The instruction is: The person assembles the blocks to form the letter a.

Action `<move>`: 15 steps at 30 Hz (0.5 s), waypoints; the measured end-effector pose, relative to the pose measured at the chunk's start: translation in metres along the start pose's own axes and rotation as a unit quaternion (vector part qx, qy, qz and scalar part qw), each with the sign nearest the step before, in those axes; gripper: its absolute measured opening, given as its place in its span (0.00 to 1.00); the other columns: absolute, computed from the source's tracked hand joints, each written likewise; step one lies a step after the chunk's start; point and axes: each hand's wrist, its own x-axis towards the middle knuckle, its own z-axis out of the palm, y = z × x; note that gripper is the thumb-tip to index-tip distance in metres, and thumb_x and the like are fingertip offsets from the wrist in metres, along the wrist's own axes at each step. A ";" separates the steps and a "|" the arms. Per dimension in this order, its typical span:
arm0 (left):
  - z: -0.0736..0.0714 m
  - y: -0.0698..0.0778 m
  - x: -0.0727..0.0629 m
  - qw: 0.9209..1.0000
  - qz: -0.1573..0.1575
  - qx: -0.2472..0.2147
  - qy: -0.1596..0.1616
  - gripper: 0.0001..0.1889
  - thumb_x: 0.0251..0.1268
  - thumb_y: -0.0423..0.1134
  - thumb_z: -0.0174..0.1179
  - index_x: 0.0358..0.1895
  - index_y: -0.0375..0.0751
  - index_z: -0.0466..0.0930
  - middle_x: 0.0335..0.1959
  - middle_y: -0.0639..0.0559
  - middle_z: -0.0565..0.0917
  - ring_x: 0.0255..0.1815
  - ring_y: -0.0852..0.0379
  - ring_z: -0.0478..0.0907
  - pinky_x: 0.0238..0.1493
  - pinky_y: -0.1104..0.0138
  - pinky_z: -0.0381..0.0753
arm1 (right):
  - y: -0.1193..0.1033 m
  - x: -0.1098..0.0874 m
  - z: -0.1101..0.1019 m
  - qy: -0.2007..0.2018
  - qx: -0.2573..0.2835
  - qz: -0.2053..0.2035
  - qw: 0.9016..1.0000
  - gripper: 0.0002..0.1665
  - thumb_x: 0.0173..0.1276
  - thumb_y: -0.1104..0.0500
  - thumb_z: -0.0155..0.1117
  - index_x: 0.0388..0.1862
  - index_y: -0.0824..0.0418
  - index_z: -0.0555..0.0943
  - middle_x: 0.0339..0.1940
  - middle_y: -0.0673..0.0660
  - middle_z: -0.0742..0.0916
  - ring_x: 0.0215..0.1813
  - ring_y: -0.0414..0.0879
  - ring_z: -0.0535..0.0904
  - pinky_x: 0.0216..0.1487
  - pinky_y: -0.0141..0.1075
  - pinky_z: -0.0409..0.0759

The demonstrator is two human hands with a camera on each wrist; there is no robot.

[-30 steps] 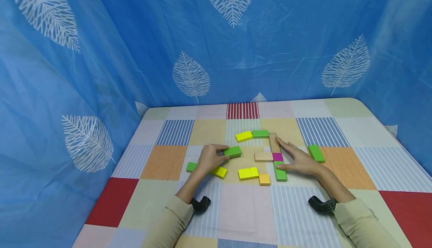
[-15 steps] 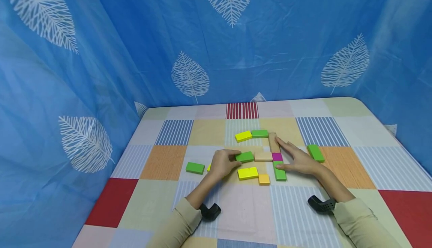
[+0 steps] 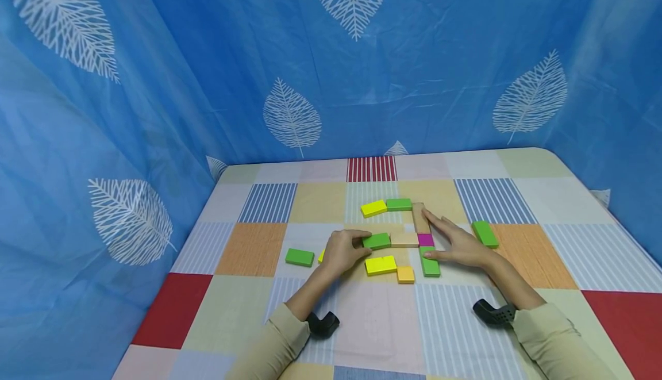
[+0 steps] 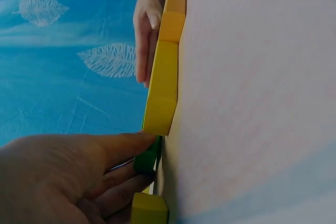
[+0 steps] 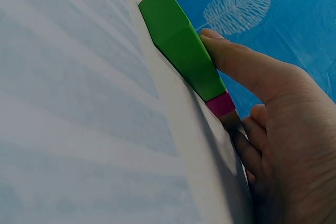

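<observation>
My left hand (image 3: 341,252) pinches a green block (image 3: 377,241) between thumb and fingers. That block's right end meets a plain wooden block (image 3: 404,240), which joins a small magenta block (image 3: 426,240). My right hand (image 3: 459,244) lies with fingers fairly straight along the upright part of the row. Its thumb rests on a green block (image 5: 181,45) below the magenta one, and its fingertips touch an upper wooden block (image 3: 421,218). In the left wrist view, a yellow block (image 4: 163,82) and an orange block (image 4: 172,18) stand in front of the pinched block.
At the row's top, a green block (image 3: 399,204) touches a tilted yellow block (image 3: 374,208). Loose green blocks lie left (image 3: 299,257) and right (image 3: 484,234). Another yellow block (image 3: 321,257) is mostly hidden by my left hand. Blue curtain (image 3: 403,92) surrounds the patchwork-covered table (image 3: 377,328).
My left hand has carried the green block rightward and toward me, against the wooden block's left end. The left-side green block came into full view. My right hand has stayed in place.
</observation>
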 end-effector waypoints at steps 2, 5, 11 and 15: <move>0.000 0.000 0.000 1.000 0.003 0.008 0.000 0.17 0.50 0.40 0.70 0.46 0.45 0.84 0.42 0.55 0.85 0.45 0.60 0.79 0.46 0.67 0.77 | 0.000 0.000 0.000 0.002 -0.001 -0.002 1.000 0.61 0.51 0.37 0.67 0.75 0.48 0.43 0.73 0.62 0.56 0.68 0.74 0.46 0.58 0.70 0.49; 0.000 0.000 -0.001 1.000 0.002 0.015 -0.004 0.18 0.50 0.41 0.69 0.47 0.45 0.84 0.42 0.55 0.84 0.46 0.60 0.79 0.46 0.67 0.77 | 0.001 0.000 0.000 0.003 -0.003 -0.003 1.000 0.60 0.51 0.37 0.67 0.75 0.48 0.44 0.73 0.62 0.56 0.68 0.74 0.46 0.58 0.70 0.49; -0.002 0.001 -0.002 1.000 -0.002 0.018 -0.013 0.18 0.51 0.41 0.69 0.48 0.46 0.83 0.43 0.55 0.84 0.47 0.59 0.78 0.48 0.67 0.76 | 0.001 0.000 -0.001 -0.001 -0.001 0.000 1.000 0.61 0.51 0.37 0.67 0.75 0.47 0.43 0.73 0.61 0.55 0.68 0.73 0.45 0.58 0.70 0.49; -0.003 0.002 -0.001 1.000 0.003 0.026 -0.014 0.18 0.50 0.41 0.70 0.48 0.46 0.84 0.43 0.55 0.84 0.47 0.59 0.79 0.47 0.67 0.76 | 0.000 -0.001 -0.001 -0.001 -0.001 0.000 1.000 0.60 0.51 0.37 0.67 0.75 0.48 0.44 0.73 0.61 0.55 0.68 0.73 0.45 0.57 0.71 0.49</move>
